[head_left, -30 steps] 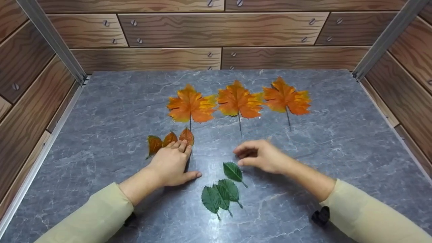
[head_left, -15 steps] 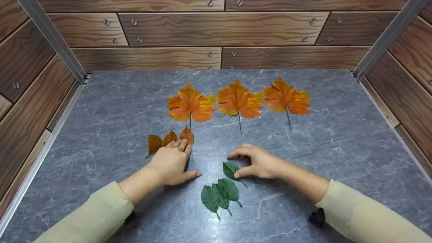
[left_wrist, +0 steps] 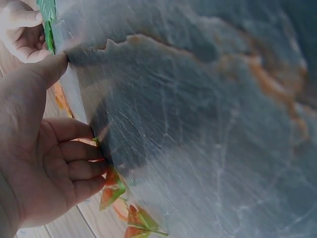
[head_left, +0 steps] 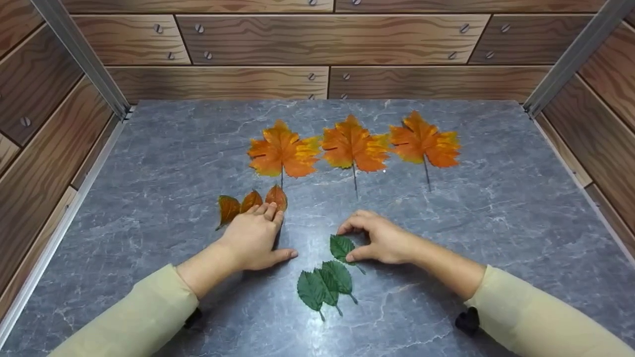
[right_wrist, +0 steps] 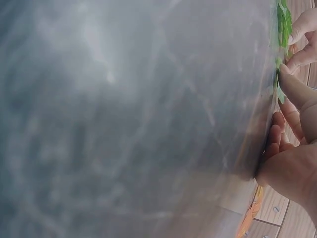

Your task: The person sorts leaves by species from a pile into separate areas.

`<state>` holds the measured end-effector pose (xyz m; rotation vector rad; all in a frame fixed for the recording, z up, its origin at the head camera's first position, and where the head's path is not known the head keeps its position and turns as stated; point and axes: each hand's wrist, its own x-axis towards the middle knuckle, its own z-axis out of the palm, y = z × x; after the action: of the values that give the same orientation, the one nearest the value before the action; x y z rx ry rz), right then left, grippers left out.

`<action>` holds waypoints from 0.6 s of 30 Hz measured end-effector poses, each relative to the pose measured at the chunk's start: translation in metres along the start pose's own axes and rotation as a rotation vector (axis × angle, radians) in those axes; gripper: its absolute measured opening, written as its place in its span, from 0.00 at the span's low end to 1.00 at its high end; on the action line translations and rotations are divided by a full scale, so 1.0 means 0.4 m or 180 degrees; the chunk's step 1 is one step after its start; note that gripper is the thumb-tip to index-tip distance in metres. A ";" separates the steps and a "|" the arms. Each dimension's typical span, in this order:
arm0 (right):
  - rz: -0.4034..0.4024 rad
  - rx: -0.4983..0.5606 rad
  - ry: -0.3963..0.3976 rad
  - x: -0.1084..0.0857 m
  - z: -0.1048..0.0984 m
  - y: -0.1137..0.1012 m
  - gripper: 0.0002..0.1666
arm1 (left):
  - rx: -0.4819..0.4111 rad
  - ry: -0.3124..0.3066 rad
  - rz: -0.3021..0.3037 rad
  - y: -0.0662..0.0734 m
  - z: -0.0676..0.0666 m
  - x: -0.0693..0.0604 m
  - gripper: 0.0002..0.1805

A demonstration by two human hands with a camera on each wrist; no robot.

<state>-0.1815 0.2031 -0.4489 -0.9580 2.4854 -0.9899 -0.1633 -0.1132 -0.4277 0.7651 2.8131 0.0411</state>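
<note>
In the head view, my left hand point(head_left: 251, 241) rests with outstretched fingers on a row of small orange-brown leaves. Its fingertips lie on the rightmost brown leaf point(head_left: 276, 197) and cover the lower part of the middle brown leaf point(head_left: 251, 200); the left brown leaf point(head_left: 228, 208) shows beside them. My right hand point(head_left: 385, 239) holds a single green leaf point(head_left: 341, 247), thumb on its right edge and forefinger at its tip. This leaf lies flat just above three overlapping green leaves point(head_left: 311, 289). In the right wrist view, the thumb point(right_wrist: 295, 91) touches a green leaf edge.
Three orange maple leaves with thin stems, the left point(head_left: 282, 151), the middle point(head_left: 353, 146) and the right point(head_left: 424, 141), form a row farther back on the grey marbled table point(head_left: 496, 223). Wood-patterned walls point(head_left: 332, 39) enclose the table's back and sides.
My right hand has come left and slightly down onto the single green leaf, then stayed there. The left hand has kept its place on the brown leaves. The head view has shifted slightly.
</note>
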 end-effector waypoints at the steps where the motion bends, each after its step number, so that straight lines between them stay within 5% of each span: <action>1: 0.0013 0.0001 0.0000 0.001 0.000 0.000 0.26 | 0.0002 -0.0004 -0.0002 0.000 0.000 0.000 0.56; 18: 0.0238 0.0699 0.0279 0.004 -0.003 0.013 0.05 | 0.0033 -0.0011 -0.0027 0.000 0.000 0.000 0.57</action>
<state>-0.1857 0.2055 -0.4516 -0.7635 2.3986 -1.2729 -0.1634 -0.1131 -0.4278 0.7549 2.8154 0.0238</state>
